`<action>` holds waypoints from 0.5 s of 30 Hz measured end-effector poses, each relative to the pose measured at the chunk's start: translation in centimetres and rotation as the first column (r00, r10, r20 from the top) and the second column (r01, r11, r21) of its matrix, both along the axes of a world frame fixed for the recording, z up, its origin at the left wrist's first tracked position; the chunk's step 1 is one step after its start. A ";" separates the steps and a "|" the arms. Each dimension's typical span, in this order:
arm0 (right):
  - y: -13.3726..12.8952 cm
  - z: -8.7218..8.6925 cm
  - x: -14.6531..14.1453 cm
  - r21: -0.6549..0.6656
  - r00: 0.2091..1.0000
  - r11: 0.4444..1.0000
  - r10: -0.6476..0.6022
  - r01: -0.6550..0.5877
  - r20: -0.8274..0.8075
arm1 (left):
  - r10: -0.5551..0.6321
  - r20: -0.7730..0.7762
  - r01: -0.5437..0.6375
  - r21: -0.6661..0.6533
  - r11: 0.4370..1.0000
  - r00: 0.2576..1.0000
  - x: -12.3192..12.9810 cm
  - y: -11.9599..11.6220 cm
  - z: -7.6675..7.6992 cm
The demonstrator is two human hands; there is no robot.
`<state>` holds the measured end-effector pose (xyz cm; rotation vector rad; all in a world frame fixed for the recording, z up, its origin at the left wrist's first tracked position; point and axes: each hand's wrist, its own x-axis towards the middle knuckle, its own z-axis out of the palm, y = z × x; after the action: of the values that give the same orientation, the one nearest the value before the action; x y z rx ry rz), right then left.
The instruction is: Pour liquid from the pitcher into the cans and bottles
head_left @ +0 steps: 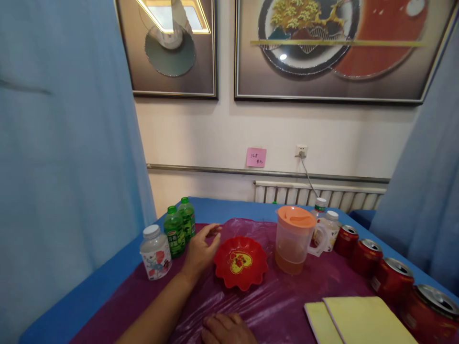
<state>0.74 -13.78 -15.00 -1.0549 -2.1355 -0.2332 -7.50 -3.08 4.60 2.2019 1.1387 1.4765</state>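
Dish, red with a scalloped rim (pixel 241 263): located on the purple sheet (pixel 279 306) that covers the middle of the blue-covered desk (pixel 229 208). A yellow printed motif marks its centre.

Left hand (pixel 199 252): positioned just beside the left rim of the dish, with the forearm entering from the lower left. The fingers are released, loosely bent and hold nothing. Contact between the thumb and the rim cannot be confirmed.

Right hand (pixel 229 329): located in front of the dish, palm down at the purple sheet and partly cut off by the lower edge of the view. Its underside is hidden; whether these fingers grasp anything cannot be told.

Left side of desk: two green bottles (pixel 175 235) stand upright near the left hand, with a white-capped bottle (pixel 155 255) in front of them.

Right side of desk: a jug with an orange lid (pixel 292 239) contains amber liquid. Four red cans (pixel 392 282) form a row beyond it. Two yellow pads (pixel 369 320) overlap at the near right.
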 end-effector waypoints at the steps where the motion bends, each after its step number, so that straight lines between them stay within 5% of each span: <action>1: 0.0 0.0 0.0 0.002 1.000 1.000 0.006 -0.006 0.000 | 0.019 -0.004 -0.019 -0.006 1.000 1.000 -0.9 -0.7 -0.2; 4: -0.6 0.3 0.4 0.003 1.000 1.000 0.030 -0.030 0.006 | 0.185 -0.018 -0.185 0.030 0.982 0.983 -4.3 -3.0 -1.4; 7: -2.1 2.1 1.5 -0.023 0.999 0.999 0.042 -0.042 0.002 | 0.462 -0.008 -0.459 0.090 0.884 0.887 -8.1 -4.6 -2.6; 11: -4.0 6.9 4.8 -0.107 0.994 0.988 0.104 -0.109 -0.043 | 0.690 -0.047 -0.691 0.015 0.723 0.722 -11.9 -4.2 -3.1; 15: -4.1 11.4 9.2 -0.137 0.971 0.964 0.217 -0.229 -0.097 | 0.744 -0.100 -0.745 -0.208 0.634 0.661 -12.9 -2.0 -3.2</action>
<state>9.96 -17.90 -3.56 -0.8786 -2.2020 0.0753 -20.42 -5.09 1.39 1.6063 2.2865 1.4640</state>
